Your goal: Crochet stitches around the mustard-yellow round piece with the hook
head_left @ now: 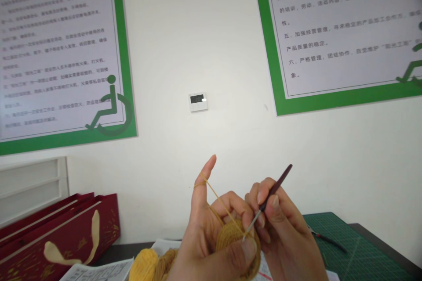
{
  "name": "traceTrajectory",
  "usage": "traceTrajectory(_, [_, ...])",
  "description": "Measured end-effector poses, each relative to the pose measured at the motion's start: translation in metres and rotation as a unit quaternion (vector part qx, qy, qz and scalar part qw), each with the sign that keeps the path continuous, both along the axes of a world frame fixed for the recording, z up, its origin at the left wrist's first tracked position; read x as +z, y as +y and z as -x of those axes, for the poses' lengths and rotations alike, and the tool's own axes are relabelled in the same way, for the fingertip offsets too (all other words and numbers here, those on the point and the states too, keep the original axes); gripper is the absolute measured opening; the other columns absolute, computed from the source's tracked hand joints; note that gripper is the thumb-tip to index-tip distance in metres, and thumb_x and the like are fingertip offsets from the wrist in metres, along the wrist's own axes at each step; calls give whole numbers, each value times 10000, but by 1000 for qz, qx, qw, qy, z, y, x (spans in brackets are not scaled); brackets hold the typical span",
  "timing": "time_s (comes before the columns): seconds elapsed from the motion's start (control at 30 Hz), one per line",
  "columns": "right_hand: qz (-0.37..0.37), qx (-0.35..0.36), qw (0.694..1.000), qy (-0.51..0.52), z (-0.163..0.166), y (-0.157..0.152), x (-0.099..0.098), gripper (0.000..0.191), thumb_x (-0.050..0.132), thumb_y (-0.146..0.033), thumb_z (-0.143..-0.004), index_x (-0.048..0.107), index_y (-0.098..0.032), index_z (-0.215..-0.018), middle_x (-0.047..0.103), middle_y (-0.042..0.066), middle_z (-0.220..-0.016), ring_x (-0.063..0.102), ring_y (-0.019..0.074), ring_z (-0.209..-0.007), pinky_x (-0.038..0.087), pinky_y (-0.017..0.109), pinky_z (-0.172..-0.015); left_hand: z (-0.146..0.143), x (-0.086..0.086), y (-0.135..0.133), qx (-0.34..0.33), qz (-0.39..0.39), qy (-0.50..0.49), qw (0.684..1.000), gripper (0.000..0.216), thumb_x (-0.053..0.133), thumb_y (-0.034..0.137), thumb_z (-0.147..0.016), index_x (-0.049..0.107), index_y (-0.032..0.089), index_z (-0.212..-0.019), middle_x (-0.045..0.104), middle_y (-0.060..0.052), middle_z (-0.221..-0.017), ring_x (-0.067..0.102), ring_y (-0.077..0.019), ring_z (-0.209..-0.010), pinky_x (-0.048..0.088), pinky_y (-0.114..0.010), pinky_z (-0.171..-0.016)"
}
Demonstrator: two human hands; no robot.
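Note:
Pinched between the thumb and fingers of my left hand [204, 237] is a round mustard-yellow crochet piece [227, 238]. Its index finger points up with a strand of yarn [216, 193] looped around it, running down to the piece. My right hand [283, 224] grips a crochet hook [275, 191] with a dark handle and a metal shaft. The hook's tip meets the edge of the piece beside my left thumb. The lower part of the piece is partly hidden by the left thumb and cut off by the frame.
Yellow yarn [144, 265] and brown yarn [166, 264] lie at the lower middle, by printed papers [99, 271]. Dark red gift bags [66, 237] stand on the left. A green cutting mat [359, 246] on the right carries a dark-handled tool [331, 242]. A white wall rises behind.

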State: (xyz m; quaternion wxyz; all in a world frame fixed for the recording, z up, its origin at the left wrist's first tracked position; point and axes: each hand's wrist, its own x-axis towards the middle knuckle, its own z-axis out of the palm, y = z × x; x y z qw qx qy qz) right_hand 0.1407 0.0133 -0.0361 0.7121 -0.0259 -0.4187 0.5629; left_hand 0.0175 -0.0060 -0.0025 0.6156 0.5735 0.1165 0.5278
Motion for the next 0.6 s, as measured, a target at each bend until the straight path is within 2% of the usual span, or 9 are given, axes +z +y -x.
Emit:
traceTrajectory(0.13, [-4,3,1000,-2,-2,1,1,280,672,-499,-927,637,-243,-820,426,-58,-612,291,84,-505,225,215,-469,2,-2,2,-44,-15,-11,999,1115,794,107,-813,89,553,-1553,637,14,-916,524,-84,-586,364,-240,-543])
traceTrajectory(0.3, [-36,8,999,-24,-5,4,0,288,619,-514,-958,631,-256,-830,382,-69,-588,261,86,-508,209,222,-482,2,-2,1,-66,-9,-11,998,1109,769,78,-830,72,544,-1555,635,9,-898,546,-101,-619,364,-235,-531])
traceTrajectory(0.6, [-16,-30,998,-43,-10,-5,4,330,729,-567,-861,632,-261,-791,425,-68,-602,243,73,-488,157,213,-446,4,-4,3,-95,-10,-6,995,1145,771,78,-811,36,509,-1574,633,8,-893,525,-105,-608,351,-259,-545])
